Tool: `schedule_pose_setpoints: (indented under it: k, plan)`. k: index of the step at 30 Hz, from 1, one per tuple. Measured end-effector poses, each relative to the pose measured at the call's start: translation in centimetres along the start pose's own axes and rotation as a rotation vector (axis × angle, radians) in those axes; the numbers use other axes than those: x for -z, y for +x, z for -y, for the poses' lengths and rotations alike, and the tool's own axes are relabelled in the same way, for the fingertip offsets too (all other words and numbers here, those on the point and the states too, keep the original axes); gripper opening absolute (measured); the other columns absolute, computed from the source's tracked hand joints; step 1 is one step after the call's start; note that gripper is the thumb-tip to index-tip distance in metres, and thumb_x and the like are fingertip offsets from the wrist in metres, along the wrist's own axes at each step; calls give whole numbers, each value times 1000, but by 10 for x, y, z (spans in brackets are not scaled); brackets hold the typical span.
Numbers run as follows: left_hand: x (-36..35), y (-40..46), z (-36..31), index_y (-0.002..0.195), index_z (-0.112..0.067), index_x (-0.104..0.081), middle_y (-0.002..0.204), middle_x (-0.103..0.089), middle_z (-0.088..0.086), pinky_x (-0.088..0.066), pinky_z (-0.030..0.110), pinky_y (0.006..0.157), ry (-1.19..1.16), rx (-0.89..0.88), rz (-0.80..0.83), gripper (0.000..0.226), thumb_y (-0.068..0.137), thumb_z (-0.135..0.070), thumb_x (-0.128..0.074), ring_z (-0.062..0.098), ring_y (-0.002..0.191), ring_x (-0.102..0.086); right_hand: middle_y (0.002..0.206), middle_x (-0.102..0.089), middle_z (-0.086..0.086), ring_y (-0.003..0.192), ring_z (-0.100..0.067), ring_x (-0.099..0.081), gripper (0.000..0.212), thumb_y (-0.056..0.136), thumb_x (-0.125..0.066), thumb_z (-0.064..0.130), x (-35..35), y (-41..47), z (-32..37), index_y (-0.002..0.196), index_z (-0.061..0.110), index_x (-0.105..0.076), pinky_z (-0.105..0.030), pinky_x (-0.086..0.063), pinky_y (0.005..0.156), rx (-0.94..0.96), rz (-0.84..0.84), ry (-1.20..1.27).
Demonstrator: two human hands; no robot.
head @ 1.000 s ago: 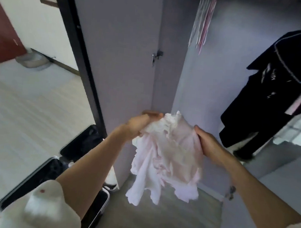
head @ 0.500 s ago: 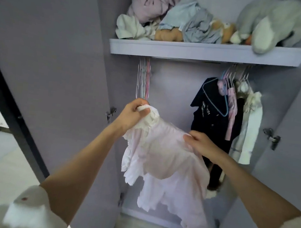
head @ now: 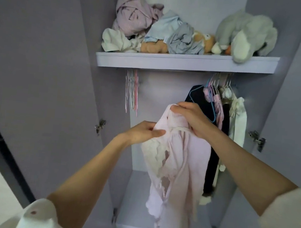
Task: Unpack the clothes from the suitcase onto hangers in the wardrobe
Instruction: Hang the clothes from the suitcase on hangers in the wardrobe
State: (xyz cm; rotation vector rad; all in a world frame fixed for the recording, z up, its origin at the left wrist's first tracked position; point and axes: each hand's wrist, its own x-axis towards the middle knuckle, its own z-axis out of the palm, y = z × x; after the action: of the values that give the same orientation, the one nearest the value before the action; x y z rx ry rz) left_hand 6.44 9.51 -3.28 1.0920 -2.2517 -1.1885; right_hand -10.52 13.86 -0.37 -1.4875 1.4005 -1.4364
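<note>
Head view: both hands hold a pale pink garment (head: 178,164) up in front of the open wardrobe (head: 40,66). Left hand (head: 142,133) pinches the fabric near its top edge; right hand (head: 191,117), slightly higher, grips the bunched collar area, fingers curled round it. Garment hangs down between the forearms. Empty hangers (head: 132,92) hang at left under the shelf (head: 185,64); a dark garment (head: 217,138) and a cream garment (head: 239,120) hang at right. Crumpled clothes (head: 154,26) and a grey plush toy (head: 245,33) lie on the shelf.

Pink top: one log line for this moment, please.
stage: pre-hanging | left hand: grips pink top | right hand: grips its top edge | empty hangers: on rail, left | top not on hanger
</note>
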Motion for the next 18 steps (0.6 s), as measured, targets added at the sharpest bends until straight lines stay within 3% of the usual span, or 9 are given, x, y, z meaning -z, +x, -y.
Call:
schedule_pose_setpoints:
  k: [3, 5, 7, 9, 12, 15, 16, 18]
  plan:
    - [5, 4, -3, 97, -13, -68, 96, -72, 3, -51, 32, 90, -237, 31, -3, 19, 90, -28, -58, 21, 93, -68, 63, -39, -7, 64, -16, -38, 22, 84, -60, 12, 16, 3, -6, 66, 2, -54, -27, -27, 58, 17, -68, -97]
    - [12, 5, -11, 92, -8, -68, 88, -73, 6, -52, 32, 84, -446, 44, 13, 21, 92, -24, -55, 20, 82, -69, 70, -47, -10, 69, -17, -43, 21, 85, -62, 11, 27, 1, -18, 78, -9, -61, -24, -32, 58, -12, -58, -157]
    - [19, 9, -23, 83, -7, -65, 72, -71, 4, -52, 30, 74, -630, 122, 2, 26, 93, -26, -51, 17, 66, -68, 86, -59, -7, 83, -15, -52, 18, 87, -60, 9, 31, -3, -30, 99, -4, -66, -18, -40, 66, -76, -19, -224]
    - [22, 14, -33, 82, -6, -62, 73, -69, 7, -50, 32, 74, -792, 225, -49, 28, 94, -26, -49, 20, 67, -67, 100, -59, -3, 93, -12, -54, 23, 90, -56, 9, 31, -6, -38, 111, 2, -64, -18, -42, 75, -109, -31, -262]
    - [21, 16, -47, 88, -2, -57, 85, -62, 10, -49, 34, 72, -944, 303, -103, 23, 96, -17, -41, 23, 77, -61, 95, -60, -5, 78, -13, -57, 18, 94, -50, 11, 29, -14, -35, 105, 9, -64, -20, -46, 69, -109, -60, -162]
    - [19, 15, -62, 78, 3, -53, 73, -60, 13, -46, 34, 74, -1078, 276, -125, 28, 94, -3, -32, 23, 73, -56, 91, -61, -6, 77, -14, -59, 13, 94, -49, 13, 27, -27, -33, 96, 14, -62, -22, -48, 70, -95, 27, -43]
    - [19, 14, -66, 77, 5, -53, 69, -62, 15, -45, 36, 78, -1110, 263, -114, 31, 94, -1, -29, 25, 75, -56, 97, -62, -5, 85, -14, -61, 15, 94, -51, 16, 26, -30, -33, 103, 14, -61, -24, -49, 76, -101, 99, -22]
    - [19, 13, -75, 82, 10, -54, 76, -63, 19, -40, 38, 87, -1148, 240, -85, 33, 95, -2, -26, 30, 84, -57, 116, -60, 3, 106, -9, -58, 36, 90, -58, 28, 21, -34, -37, 125, 22, -52, -26, -46, 89, -127, 273, -44]
